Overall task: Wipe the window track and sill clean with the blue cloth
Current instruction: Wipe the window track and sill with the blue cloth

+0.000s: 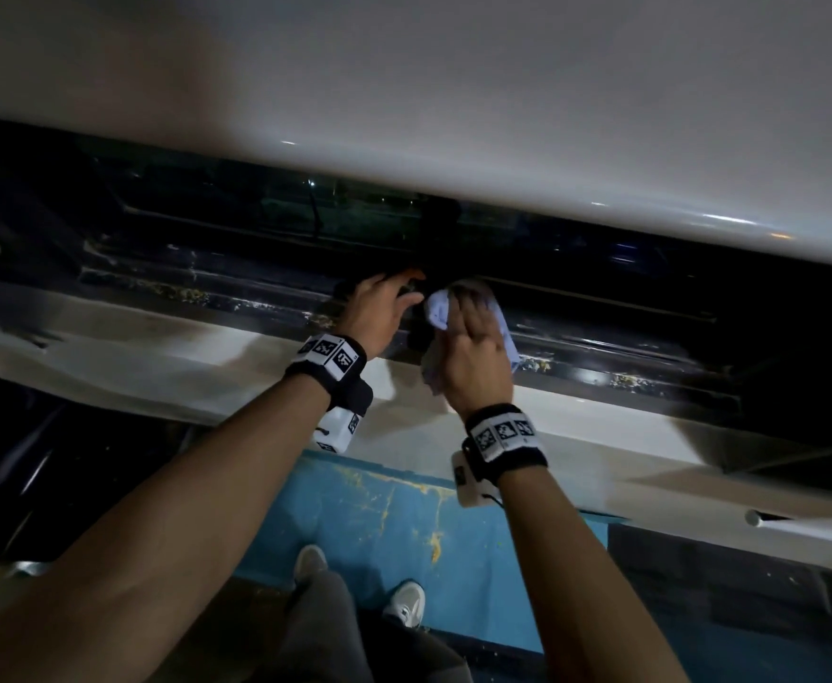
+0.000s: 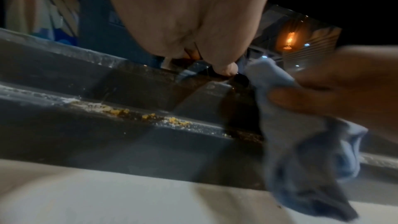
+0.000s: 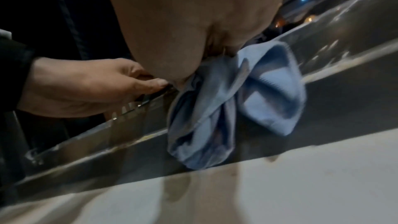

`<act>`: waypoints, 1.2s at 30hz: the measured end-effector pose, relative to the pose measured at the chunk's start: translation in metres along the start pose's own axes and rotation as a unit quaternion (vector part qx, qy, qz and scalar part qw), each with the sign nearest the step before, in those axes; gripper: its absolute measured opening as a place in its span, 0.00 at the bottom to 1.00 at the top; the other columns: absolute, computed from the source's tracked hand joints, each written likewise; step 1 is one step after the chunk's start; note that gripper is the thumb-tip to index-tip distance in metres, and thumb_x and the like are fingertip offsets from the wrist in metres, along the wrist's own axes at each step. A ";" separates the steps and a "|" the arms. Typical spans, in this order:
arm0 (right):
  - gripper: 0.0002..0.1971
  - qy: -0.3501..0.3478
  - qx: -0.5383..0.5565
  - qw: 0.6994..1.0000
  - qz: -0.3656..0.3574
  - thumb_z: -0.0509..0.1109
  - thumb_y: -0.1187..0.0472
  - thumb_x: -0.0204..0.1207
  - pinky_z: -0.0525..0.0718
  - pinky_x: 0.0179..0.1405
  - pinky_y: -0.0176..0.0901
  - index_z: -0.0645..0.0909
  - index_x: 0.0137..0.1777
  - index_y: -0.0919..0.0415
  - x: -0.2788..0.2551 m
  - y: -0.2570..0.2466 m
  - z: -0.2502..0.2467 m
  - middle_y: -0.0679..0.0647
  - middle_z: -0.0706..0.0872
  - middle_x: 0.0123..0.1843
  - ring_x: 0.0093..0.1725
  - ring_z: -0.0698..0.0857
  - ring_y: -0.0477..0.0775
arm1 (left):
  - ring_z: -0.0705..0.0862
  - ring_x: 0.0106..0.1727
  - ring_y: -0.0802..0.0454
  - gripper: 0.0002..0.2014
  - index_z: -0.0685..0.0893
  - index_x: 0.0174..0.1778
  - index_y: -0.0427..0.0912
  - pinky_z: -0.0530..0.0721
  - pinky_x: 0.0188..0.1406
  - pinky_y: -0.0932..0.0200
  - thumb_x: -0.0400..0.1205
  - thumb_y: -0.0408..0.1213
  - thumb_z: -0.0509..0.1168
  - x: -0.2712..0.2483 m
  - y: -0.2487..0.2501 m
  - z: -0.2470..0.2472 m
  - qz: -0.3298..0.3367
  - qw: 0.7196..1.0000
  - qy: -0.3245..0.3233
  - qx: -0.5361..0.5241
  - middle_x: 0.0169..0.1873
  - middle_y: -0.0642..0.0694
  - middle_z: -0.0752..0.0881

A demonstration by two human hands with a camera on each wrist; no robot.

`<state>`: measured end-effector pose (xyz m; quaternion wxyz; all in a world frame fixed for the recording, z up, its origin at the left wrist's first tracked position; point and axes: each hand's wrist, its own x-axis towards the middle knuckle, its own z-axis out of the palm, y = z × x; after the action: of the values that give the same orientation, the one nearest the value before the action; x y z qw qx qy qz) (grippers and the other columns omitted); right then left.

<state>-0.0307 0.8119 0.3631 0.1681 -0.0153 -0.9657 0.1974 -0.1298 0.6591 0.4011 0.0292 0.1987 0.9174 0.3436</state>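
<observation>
Both your hands worked the window track [image 1: 266, 288]: right hand [image 1: 475, 359] bunching the blue cloth [image 1: 437, 310], left hand [image 1: 379, 308] fingertips pinching its rail; yellow crumbs [image 2: 172, 120] on the near ledge likely needed wiping next.

Both arms reach toward 12 o'clock; left hand [image 1: 379, 308] fingers curled; right hand [image 1: 475, 357] clutching cloth [image 1: 438, 310].

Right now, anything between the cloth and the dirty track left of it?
Yes: the left hand rests on the window track right beside the blue cloth, which the right hand holds. The yellow crumbs lie beyond it to the left. Nothing else visibly blocks the path.
</observation>
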 end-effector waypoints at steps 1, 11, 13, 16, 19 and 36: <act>0.36 -0.004 0.005 1.000 -0.009 0.64 0.59 0.77 0.69 0.89 0.53 0.73 0.87 0.70 -0.004 0.010 -0.006 0.69 0.76 0.86 0.87 0.73 0.66 | 0.86 0.64 0.36 0.18 0.85 0.75 0.44 0.77 0.60 0.58 0.89 0.39 0.68 0.000 -0.001 -0.001 -0.004 1.000 -0.002 0.000 0.64 0.34 0.88; 0.30 0.044 0.017 0.996 0.070 0.64 0.67 0.78 0.78 0.84 0.58 0.77 0.81 0.74 -0.003 0.030 -0.017 0.72 0.81 0.80 0.81 0.78 0.70 | 0.82 0.68 0.37 0.17 0.83 0.76 0.49 0.72 0.58 0.61 0.91 0.42 0.65 0.002 0.004 0.004 -0.040 0.999 -0.016 -0.004 0.68 0.36 0.85; 0.33 0.011 0.015 0.999 0.032 0.69 0.66 0.74 0.79 0.82 0.59 0.77 0.82 0.73 0.006 0.011 -0.010 0.72 0.81 0.80 0.82 0.78 0.71 | 0.82 0.67 0.37 0.17 0.83 0.76 0.47 0.72 0.58 0.63 0.90 0.41 0.66 0.003 0.004 0.002 -0.032 0.999 -0.020 -0.001 0.66 0.35 0.86; 0.40 -0.023 0.012 1.000 0.010 0.77 0.65 0.70 0.75 0.85 0.53 0.75 0.85 0.66 0.002 0.024 -0.018 0.65 0.78 0.85 0.85 0.75 0.64 | 0.85 0.66 0.36 0.16 0.84 0.74 0.50 0.79 0.61 0.56 0.89 0.43 0.67 0.005 0.001 -0.002 -0.024 0.999 -0.030 0.012 0.64 0.37 0.88; 0.34 0.014 0.020 0.998 0.054 0.70 0.63 0.81 0.73 0.87 0.52 0.73 0.88 0.62 -0.019 0.060 -0.038 0.63 0.75 0.87 0.87 0.73 0.62 | 0.84 0.67 0.36 0.16 0.83 0.74 0.52 0.79 0.60 0.55 0.90 0.45 0.66 0.004 0.001 -0.003 -0.029 0.999 -0.034 0.019 0.65 0.38 0.88; 0.30 0.035 0.003 0.993 0.112 0.62 0.57 0.84 0.75 0.86 0.59 0.76 0.86 0.63 -0.028 0.058 -0.069 0.63 0.78 0.86 0.85 0.76 0.65 | 0.82 0.69 0.32 0.20 0.78 0.79 0.44 0.83 0.68 0.42 0.91 0.43 0.61 -0.007 0.022 -0.002 0.031 0.994 -0.011 0.104 0.71 0.35 0.82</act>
<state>0.0163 0.8889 0.3919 0.1789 -0.1296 -0.9508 0.2172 -0.1159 0.6701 0.4164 0.0076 0.2328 0.9411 0.2451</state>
